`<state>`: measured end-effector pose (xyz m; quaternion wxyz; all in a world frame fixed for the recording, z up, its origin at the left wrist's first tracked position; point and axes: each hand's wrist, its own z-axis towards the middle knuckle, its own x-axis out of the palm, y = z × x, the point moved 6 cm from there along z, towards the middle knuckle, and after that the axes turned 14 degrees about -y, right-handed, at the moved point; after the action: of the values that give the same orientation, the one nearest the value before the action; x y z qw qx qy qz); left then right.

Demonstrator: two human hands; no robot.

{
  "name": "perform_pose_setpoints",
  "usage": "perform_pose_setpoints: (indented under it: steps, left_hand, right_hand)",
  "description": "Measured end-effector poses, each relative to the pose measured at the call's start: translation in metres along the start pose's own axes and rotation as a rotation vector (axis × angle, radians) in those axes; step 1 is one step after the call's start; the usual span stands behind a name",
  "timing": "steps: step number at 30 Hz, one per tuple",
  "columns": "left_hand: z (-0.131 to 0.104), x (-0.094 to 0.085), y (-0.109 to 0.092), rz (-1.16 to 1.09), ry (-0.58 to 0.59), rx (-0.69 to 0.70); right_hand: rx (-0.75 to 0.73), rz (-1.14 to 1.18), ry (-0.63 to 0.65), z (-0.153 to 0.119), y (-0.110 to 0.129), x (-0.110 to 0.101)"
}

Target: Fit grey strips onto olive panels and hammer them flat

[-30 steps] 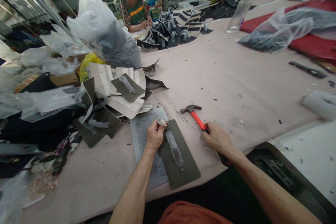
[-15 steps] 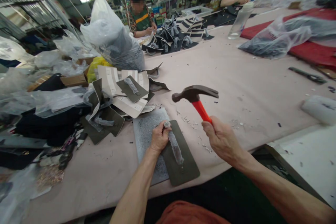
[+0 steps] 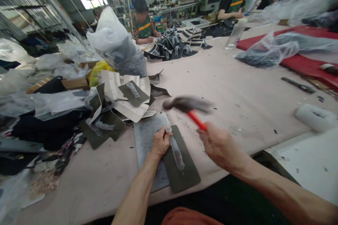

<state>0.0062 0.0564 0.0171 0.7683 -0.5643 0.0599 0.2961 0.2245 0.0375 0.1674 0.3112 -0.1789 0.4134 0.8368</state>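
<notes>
My right hand (image 3: 218, 144) is closed around the orange handle of a claw hammer (image 3: 185, 104), whose dark head is blurred by motion above and to the right of my left hand. In my left hand (image 3: 160, 142) a short metal punch (image 3: 168, 130) stands upright, its round top showing between thumb and fingers. Its lower end is hidden by the hand. Under it lies a dark olive panel (image 3: 186, 161) with a plastic-wrapped handle strap (image 3: 176, 153) along its middle. The panel rests partly on a worn grey plate (image 3: 151, 130) on the table.
Left of the plate, olive and cream panels (image 3: 132, 107) lie heaped beside a full plastic bag (image 3: 118, 49). Small metal bits (image 3: 188, 124) are scattered right of the plate. A cutter knife (image 3: 298, 85) and a clear bottle (image 3: 234, 35) are farther right. Two co-workers sit across the table.
The hammer has swung down and left, its head now nearer the punch. My left hand keeps its place on the panel. The whole view has shifted slightly.
</notes>
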Motion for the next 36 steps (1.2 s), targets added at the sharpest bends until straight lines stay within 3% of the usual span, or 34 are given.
perform_pose_setpoints:
  steps: [3, 5, 11, 14, 16, 17, 20, 22, 25, 27, 32, 34, 36]
  left_hand:
    - [0.0, 0.001, 0.001, 0.016, 0.005, 0.006]
    - [0.0, 0.001, 0.001, -0.002, 0.005, 0.005]
    - [0.0, 0.001, 0.002, -0.058, -0.005, -0.027]
    - [0.0, 0.0, 0.005, -0.071, -0.007, -0.043]
    - [-0.001, 0.0, 0.006, -0.083, -0.01, -0.054]
    - [0.0, 0.0, 0.007, -0.096, -0.013, -0.063]
    - [0.002, 0.002, 0.011, -0.165, -0.041, -0.138]
    - [0.005, 0.002, 0.017, -0.252, -0.115, -0.261]
    - [0.008, -0.007, 0.029, -0.405, -0.336, -0.467]
    - [0.007, -0.017, 0.033, -0.473, -0.416, -0.515]
    - [-0.006, -0.053, 0.037, -0.472, -0.407, -0.436]
    - [-0.02, -0.067, 0.037, -0.392, -0.414, -0.419]
    - [-0.035, -0.076, 0.032, -0.286, -0.41, -0.394]
  right_hand:
    - [0.001, -0.235, 0.389, -0.024, -0.022, 0.03]
    - [0.081, -0.384, 0.559, -0.031, -0.044, 0.037]
    - [0.36, -0.434, 0.653, -0.051, -0.104, 0.051]
    - [0.217, -0.504, 0.492, -0.059, -0.101, 0.06]
    - [0.007, -0.393, 0.344, -0.061, -0.072, 0.066]
    - [-0.093, -0.292, 0.337, -0.064, -0.053, 0.072]
    - [-0.311, -0.022, 0.508, -0.081, -0.006, 0.098]
    - [-0.381, 0.029, 0.585, -0.093, 0.008, 0.113]
    - [-0.397, 0.031, 0.53, -0.105, 0.007, 0.122]
    - [-0.404, 0.061, 0.454, -0.109, 0.003, 0.119]
    - [-0.412, 0.15, 0.221, -0.099, -0.001, 0.096]
    - [-0.303, 0.185, 0.115, -0.077, -0.005, 0.085]
    - [-0.103, 0.19, -0.013, -0.041, -0.01, 0.08]
